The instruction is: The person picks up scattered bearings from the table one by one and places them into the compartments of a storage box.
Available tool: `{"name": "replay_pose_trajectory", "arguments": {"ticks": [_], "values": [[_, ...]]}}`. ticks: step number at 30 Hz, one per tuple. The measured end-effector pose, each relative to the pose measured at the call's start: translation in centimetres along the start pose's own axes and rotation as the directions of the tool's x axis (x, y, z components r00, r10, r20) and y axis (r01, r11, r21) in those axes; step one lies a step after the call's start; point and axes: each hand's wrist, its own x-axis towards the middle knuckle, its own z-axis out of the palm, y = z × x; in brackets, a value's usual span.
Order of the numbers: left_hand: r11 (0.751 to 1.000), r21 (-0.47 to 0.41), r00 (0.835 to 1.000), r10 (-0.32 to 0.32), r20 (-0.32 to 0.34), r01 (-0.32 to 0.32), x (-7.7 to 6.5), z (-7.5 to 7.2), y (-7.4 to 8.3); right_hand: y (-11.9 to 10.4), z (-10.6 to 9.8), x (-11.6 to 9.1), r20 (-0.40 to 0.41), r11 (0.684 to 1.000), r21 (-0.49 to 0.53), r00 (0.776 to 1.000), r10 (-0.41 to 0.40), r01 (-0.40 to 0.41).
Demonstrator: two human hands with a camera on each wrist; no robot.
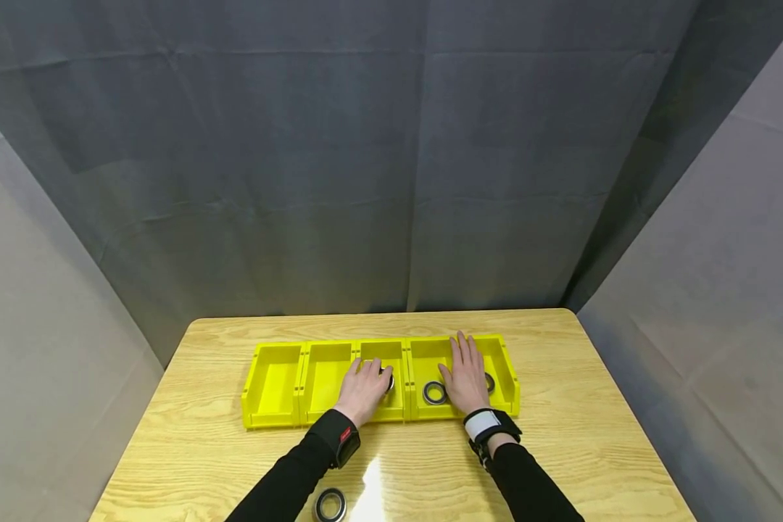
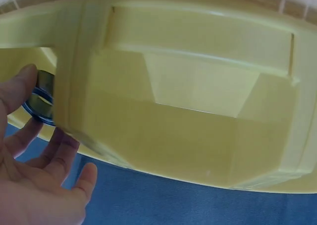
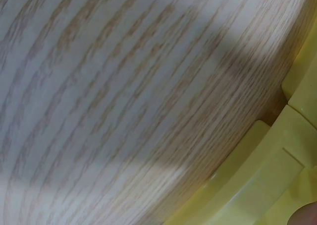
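Yellow bin row [image 1: 270,420] near table's [image 1: 581,391] far edge. Left hand [image 1: 363,391]: thumb and fingers round a dark ring [image 2: 35,106], held narrow, in third compartment from left. Right hand [image 1: 466,373]: fingers straight, over row's right end; second ring [image 1: 434,402] just left of it, third ring [image 1: 492,383] partly hidden to its right. Fourth ring [image 1: 318,505] on table, farther from that edge, beside left sleeve [image 1: 287,475]
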Motion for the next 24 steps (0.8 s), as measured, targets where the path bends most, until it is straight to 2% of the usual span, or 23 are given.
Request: {"name": "replay_pose_trajectory", "arguments": {"ticks": [3,6,10,17,20,24], "values": [[1.000,0.018,1.000,-0.013,0.025,0.012,0.3,0.3,-0.2,0.0,-0.1,0.0,-0.004,1.000,-0.002,1.000,0.000,0.000],[0.999,0.028,0.996,-0.020,0.082,0.018,0.6,0.4,-0.2,0.0,-0.2,0.1,-0.011,1.000,-0.011,1.000,-0.004,0.004],[0.999,0.021,0.987,-0.034,0.155,0.031,1.0,0.4,-0.1,0.1,-0.2,0.1,-0.011,1.000,-0.016,1.000,-0.006,0.006],[0.996,0.054,0.970,-0.075,0.232,0.065,1.9,0.9,0.2,0.0,-0.3,0.1,-0.028,1.000,-0.013,1.000,-0.006,0.005],[0.994,0.076,0.954,-0.100,0.282,0.082,2.0,1.1,0.4,0.0,-0.3,0.0,-0.031,1.000,-0.004,1.000,0.001,-0.001],[0.990,0.083,0.921,-0.140,0.363,0.117,1.9,1.3,0.6,0.0,0.1,-0.1,-0.027,1.000,0.001,1.000,0.000,0.000]]}}
